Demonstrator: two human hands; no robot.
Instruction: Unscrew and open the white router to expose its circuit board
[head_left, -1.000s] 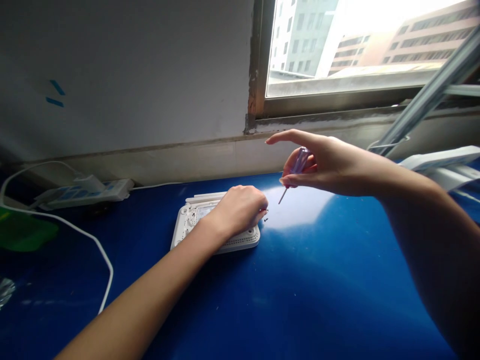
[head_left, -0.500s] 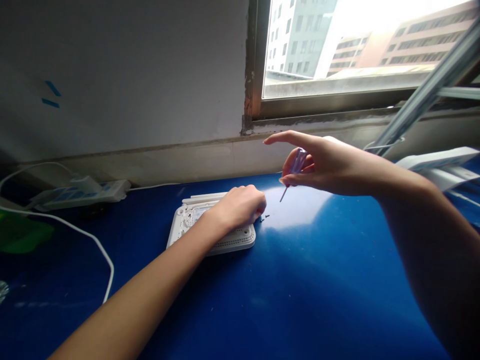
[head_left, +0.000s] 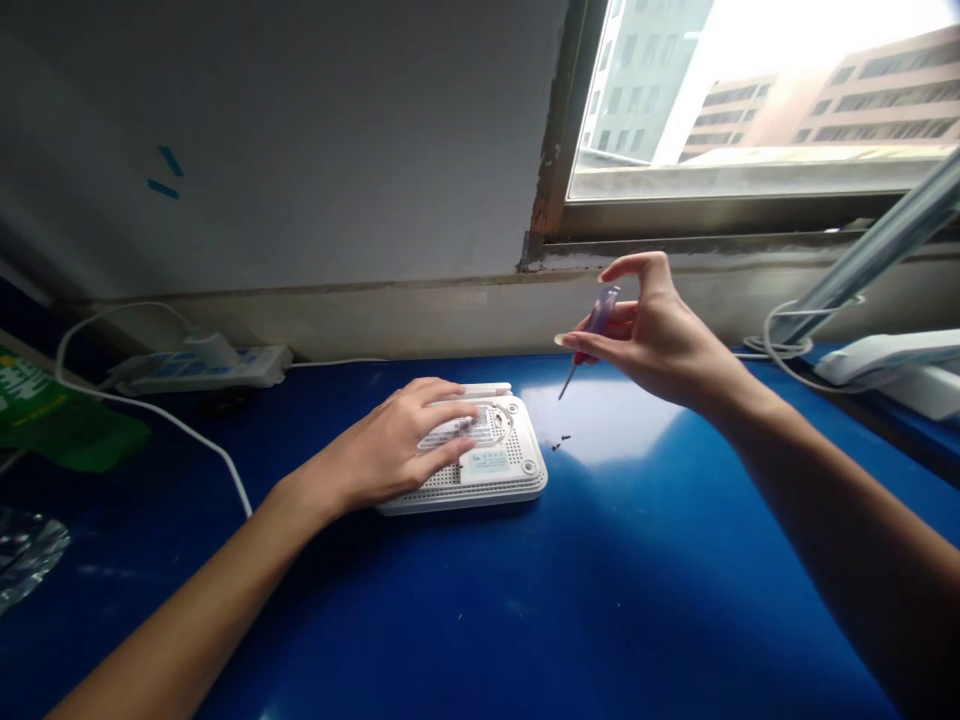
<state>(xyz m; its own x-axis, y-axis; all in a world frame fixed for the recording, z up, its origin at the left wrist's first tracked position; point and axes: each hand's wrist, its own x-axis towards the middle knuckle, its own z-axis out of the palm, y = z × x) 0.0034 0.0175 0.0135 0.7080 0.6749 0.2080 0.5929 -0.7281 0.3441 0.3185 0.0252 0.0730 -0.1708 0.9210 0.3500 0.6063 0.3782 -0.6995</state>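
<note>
White vented plastic case (head_left: 491, 466) lies under left hand's (head_left: 382, 445) loosely spread fingers, presumably for steadying; right hand (head_left: 660, 335) pinches purple-handled screwdriver (head_left: 601, 312) aloft, likely keeping it ready.

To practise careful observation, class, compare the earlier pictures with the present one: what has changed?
The left hand has moved left from beside the screws, back across the white router, its fingers now spread. A screw first seen at its fingertips has been let go and lies on the blue table. The right forefinger is bent more. The right hand still holds the screwdriver; the router stayed put.
</note>
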